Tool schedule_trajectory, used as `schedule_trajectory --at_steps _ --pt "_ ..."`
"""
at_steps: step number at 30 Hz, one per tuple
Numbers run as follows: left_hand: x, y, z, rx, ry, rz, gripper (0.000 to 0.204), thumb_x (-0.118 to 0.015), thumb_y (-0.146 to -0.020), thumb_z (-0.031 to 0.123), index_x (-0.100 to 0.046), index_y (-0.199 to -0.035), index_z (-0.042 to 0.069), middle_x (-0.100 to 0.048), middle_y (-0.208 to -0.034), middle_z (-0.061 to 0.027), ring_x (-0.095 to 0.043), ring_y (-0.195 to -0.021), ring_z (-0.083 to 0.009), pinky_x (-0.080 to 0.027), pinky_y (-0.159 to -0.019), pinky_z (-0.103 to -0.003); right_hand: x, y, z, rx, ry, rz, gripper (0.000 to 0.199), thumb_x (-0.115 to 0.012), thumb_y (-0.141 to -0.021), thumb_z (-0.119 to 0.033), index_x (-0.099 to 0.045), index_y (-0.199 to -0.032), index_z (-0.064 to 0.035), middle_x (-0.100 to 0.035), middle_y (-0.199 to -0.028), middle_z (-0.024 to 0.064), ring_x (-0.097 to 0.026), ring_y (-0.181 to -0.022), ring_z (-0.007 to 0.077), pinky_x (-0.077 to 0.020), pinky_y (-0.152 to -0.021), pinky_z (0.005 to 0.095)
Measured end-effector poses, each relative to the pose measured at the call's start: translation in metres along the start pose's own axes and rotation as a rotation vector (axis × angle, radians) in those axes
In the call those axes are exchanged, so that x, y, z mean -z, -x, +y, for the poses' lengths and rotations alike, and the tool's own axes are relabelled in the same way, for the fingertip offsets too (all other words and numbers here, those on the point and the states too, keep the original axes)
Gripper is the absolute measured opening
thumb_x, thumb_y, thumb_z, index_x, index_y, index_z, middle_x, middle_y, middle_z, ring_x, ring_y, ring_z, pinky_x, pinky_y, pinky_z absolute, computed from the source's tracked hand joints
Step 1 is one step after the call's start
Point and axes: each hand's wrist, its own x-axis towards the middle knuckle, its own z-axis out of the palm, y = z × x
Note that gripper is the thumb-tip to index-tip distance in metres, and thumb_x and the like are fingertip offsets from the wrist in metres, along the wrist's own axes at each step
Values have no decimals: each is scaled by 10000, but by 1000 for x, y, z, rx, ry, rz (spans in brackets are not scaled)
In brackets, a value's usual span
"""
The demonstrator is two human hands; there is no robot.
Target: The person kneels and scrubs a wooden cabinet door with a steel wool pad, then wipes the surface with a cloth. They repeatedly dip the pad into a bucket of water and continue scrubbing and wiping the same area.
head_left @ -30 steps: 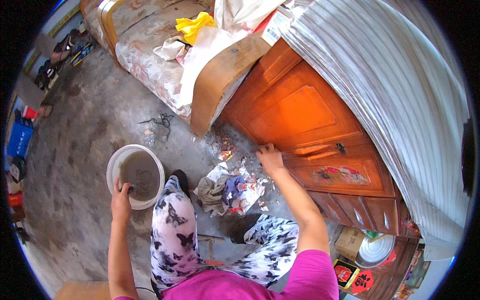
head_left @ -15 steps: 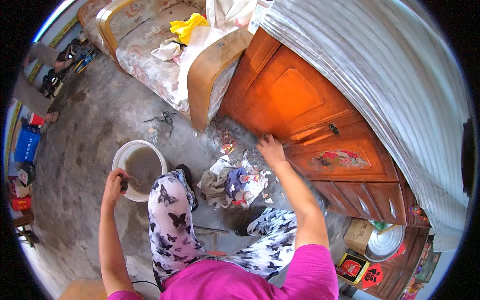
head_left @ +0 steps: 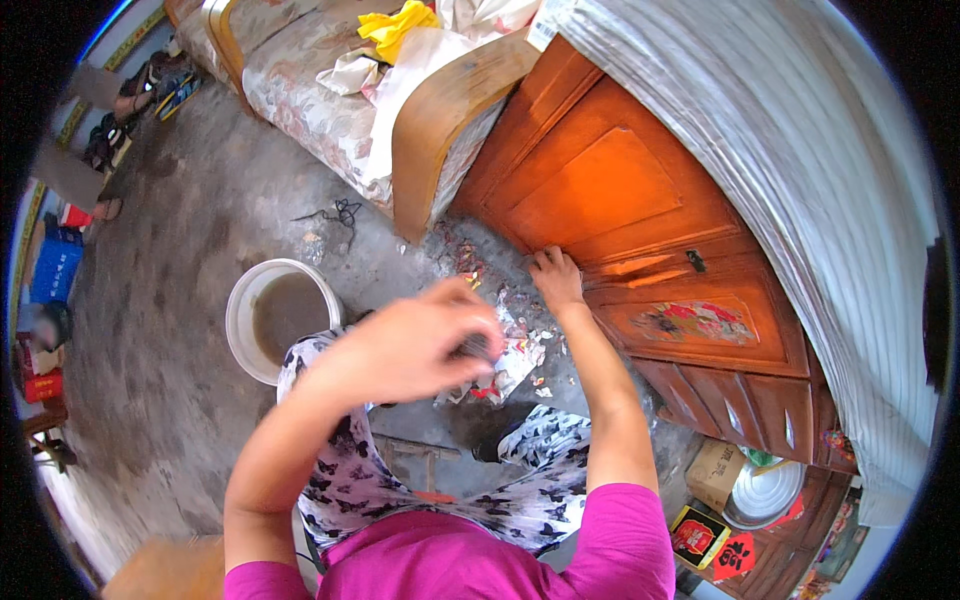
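My left hand (head_left: 420,345) is in front of my knees, smeared by motion and closed around a small dark wad (head_left: 472,348) whose kind I cannot make out. My right hand (head_left: 557,280) rests with its fingers stretched against the lower edge of an orange-brown wooden cabinet (head_left: 605,185). Beside my left knee stands a white bucket (head_left: 237,325) with murky grey water (head_left: 288,318) in it. Below my left hand lie scraps of paper and litter (head_left: 520,360); the hand hides the cloths there.
A floral sofa (head_left: 300,110) with a wooden armrest (head_left: 425,125) stands ahead, a yellow bag (head_left: 397,30) on it. Black cord (head_left: 345,215) lies on the concrete floor (head_left: 170,280). Striped cloth (head_left: 770,130) drapes over the cabinet. Another person's legs (head_left: 70,185) show at far left.
My left hand has swung from the bucket's rim rightward, across my knee and over the litter, with the dark wad still in it. My right hand stays at the cabinet's edge.
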Motion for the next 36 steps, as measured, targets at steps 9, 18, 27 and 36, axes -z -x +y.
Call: schedule_trajectory --at_steps 9,18,27,36 --pt "-128 -35 -55 152 -421 -607 314 -731 -877 213 -697 -1185 166 -605 -1174 -172 -701 -951 -366 -590 -743 -444 71 -132 -18 106 5 427 412 -609 -870 -199 -672 -1275 -154 -589 -1437 11 -490 -1348 241 -451 -1016 384" --pt "-142 -48 -45 423 -692 -770 311 -690 -892 223 -742 -1189 146 -612 -1205 -127 -642 -1069 -367 -572 -658 -485 -59 -49 -43 170 57 -76 395 -619 -848 -180 -697 -1229 -111 -612 -1340 18 -482 -1322 266 -450 -1011 381" --pt "-145 -63 -42 376 -768 -791 301 -687 -882 232 -744 -1154 116 -616 -1163 -136 -638 -1011 -375 -533 -643 -502 -20 -130 -44 382 101 315 307 -637 -829 -132 -741 -1116 -97 -626 -1304 28 -484 -1332 277 -421 -1056 390" --pt "-113 -51 -46 471 -726 -682 318 -671 -892 209 -718 -1191 111 -608 -1162 -137 -613 -1046 -367 -537 -665 -497 -82 -6 -78 -563 -648 -173 340 -601 -904 -154 -719 -1217 -90 -691 -1267 116 -591 -1266 347 -530 -978 494"
